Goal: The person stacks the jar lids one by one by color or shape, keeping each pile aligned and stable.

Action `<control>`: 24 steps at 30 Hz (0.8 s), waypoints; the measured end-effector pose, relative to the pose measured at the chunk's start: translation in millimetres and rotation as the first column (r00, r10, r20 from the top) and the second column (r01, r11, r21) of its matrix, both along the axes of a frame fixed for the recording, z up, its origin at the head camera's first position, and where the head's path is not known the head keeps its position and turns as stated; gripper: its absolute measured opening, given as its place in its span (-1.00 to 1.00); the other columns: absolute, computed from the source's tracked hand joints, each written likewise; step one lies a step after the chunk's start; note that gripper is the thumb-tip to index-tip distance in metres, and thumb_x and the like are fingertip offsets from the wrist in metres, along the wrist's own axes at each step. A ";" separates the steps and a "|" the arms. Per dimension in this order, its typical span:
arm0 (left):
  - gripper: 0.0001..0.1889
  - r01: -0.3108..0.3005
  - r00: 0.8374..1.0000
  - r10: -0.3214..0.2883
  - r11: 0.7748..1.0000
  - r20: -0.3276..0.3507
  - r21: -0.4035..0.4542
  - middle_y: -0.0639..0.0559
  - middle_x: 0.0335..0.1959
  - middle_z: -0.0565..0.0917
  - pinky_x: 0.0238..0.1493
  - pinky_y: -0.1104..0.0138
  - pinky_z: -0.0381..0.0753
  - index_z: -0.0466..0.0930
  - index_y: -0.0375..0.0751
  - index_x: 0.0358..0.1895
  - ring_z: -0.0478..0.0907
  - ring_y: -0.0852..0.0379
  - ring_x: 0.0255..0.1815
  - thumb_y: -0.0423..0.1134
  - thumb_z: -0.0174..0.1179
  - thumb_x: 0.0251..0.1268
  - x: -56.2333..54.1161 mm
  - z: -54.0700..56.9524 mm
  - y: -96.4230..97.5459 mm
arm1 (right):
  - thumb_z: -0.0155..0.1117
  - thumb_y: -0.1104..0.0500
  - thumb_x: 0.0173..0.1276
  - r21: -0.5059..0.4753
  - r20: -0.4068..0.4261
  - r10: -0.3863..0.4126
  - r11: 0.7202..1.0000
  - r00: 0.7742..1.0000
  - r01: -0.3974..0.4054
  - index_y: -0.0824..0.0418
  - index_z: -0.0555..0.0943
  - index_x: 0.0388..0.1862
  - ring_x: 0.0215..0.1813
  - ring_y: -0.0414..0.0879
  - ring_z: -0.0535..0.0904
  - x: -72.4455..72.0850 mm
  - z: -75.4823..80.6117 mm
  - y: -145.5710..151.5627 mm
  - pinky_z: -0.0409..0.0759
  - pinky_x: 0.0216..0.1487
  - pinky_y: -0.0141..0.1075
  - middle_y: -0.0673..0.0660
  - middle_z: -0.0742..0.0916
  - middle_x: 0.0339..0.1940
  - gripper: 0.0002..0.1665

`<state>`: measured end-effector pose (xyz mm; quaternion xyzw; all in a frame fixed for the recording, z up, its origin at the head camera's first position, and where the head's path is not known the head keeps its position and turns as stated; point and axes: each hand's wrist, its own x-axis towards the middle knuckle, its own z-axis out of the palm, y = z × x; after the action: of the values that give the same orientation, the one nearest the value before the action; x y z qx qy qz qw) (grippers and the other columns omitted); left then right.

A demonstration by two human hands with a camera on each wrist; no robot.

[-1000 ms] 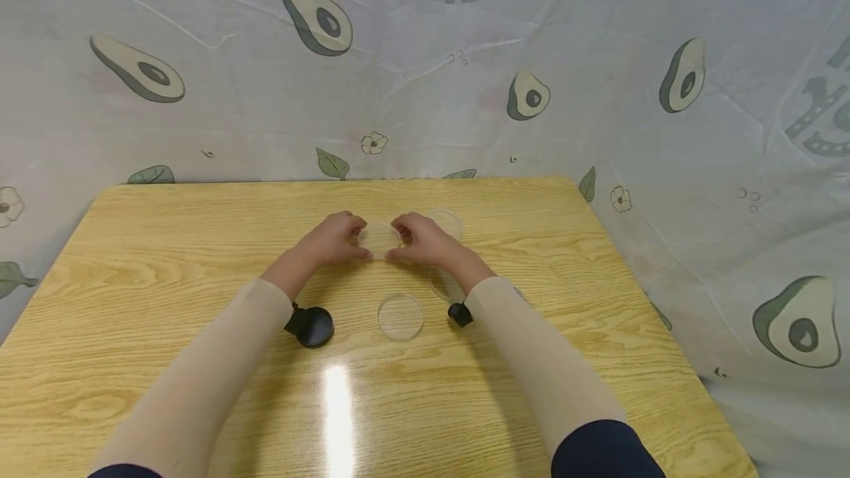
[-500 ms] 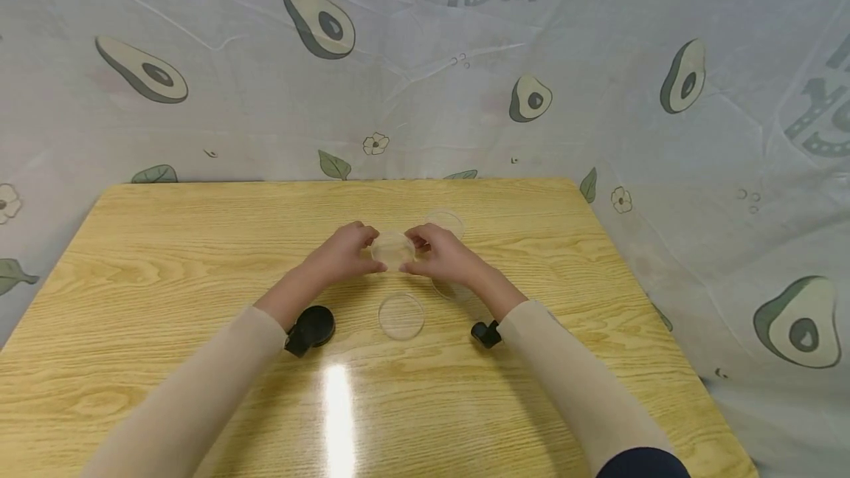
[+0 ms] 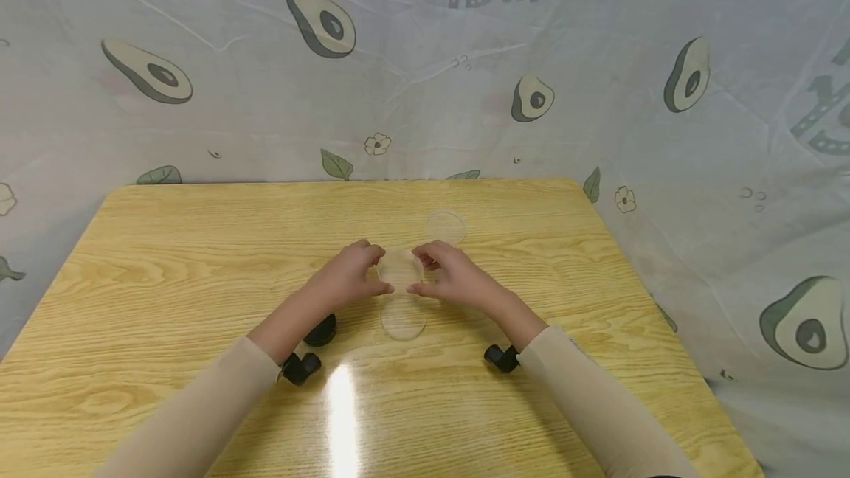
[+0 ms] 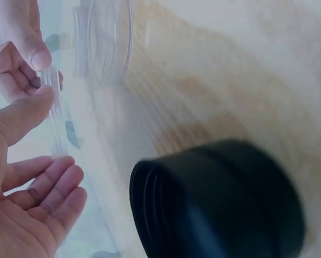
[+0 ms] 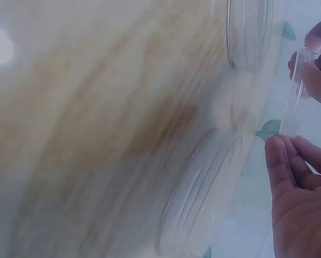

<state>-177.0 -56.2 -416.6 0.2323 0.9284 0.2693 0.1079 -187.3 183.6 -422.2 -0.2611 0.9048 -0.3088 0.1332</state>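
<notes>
Left hand (image 3: 350, 276), right hand (image 3: 458, 280): fingers half-curled, thumbs spread from fingertips, both pinching rim of clear dish (image 3: 401, 272) (edge-on in wrist views), held above desk (image 3: 199, 242), near another clear dish (image 3: 402, 321).

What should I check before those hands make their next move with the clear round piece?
1. Left hand holding the clear round piece by its edge: ok.
2. Right hand holding the opposite side: ok.
3. Piece apart from the near clear dish on the table: ok; the right wrist view shows a gap.
4. Far clear dish out from between the hands: ok; it lies beyond them.
5. Black container free of the left forearm: cannot tell; the forearm partly hides it in the head view.
</notes>
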 end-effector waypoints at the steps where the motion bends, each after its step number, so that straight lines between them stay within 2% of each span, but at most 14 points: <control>1: -0.31 -0.006 1.000 0.006 1.000 0.005 0.002 -0.27 0.12 0.64 0.11 0.05 0.70 0.50 -0.47 0.37 0.64 -0.14 0.08 -0.07 0.46 0.34 3.3 0.0 0.5 | 0.52 0.02 0.38 0.003 0.005 0.000 1.000 1.000 0.000 0.37 0.46 0.46 0.23 0.04 0.60 2.5 0.3 0.4 0.63 0.35 -0.06 0.25 0.66 0.21 -0.19; 9: -0.32 -0.045 0.999 0.044 0.999 0.028 0.025 -0.27 0.17 0.63 0.16 0.04 0.70 0.49 -0.45 0.39 0.64 -0.14 0.16 -0.08 0.45 0.35 27.3 -1.9 4.0 | 0.53 -0.03 0.37 0.035 -0.007 0.002 0.999 1.000 -0.002 0.32 0.49 0.44 0.23 0.04 0.62 19.5 -1.7 4.8 0.64 0.31 -0.04 0.20 0.69 0.20 -0.20; 14: -0.32 -0.086 0.995 0.083 0.995 0.053 0.051 -0.27 0.21 0.62 0.20 0.02 0.69 0.48 -0.43 0.40 0.64 -0.14 0.20 -0.10 0.45 0.35 39.7 -4.2 6.7 | 0.54 -0.03 0.36 0.018 -0.010 0.002 1.000 1.000 -0.002 0.32 0.50 0.43 0.20 0.03 0.61 30.1 -3.4 6.8 0.64 0.29 -0.04 0.18 0.68 0.18 -0.21; 19: -0.31 -0.115 0.991 0.111 0.992 0.073 0.055 -0.30 0.27 0.59 0.23 0.01 0.68 0.47 -0.41 0.43 0.60 -0.18 0.27 -0.11 0.45 0.36 49.3 -7.2 9.4 | 0.53 -0.07 0.36 0.010 -0.016 0.005 1.000 1.000 -0.004 0.32 0.51 0.41 0.20 0.00 0.62 36.8 -7.1 7.8 0.64 0.29 -0.06 0.15 0.68 0.15 -0.20; 24: -0.31 -0.117 0.991 0.114 0.992 0.064 0.052 -0.35 0.27 0.58 0.26 -0.03 0.66 0.47 -0.44 0.42 0.57 -0.23 0.30 -0.13 0.45 0.35 56.6 -11.4 11.3 | 0.55 -0.06 0.34 0.021 -0.023 0.010 1.000 1.000 -0.010 0.30 0.53 0.40 0.17 -0.03 0.62 43.2 -6.8 7.4 0.64 0.27 -0.08 0.12 0.69 0.10 -0.22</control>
<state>-120.4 -44.9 -428.0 0.1727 0.9287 0.3078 0.1139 -144.1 191.1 -429.0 -0.2678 0.9081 -0.2958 0.1271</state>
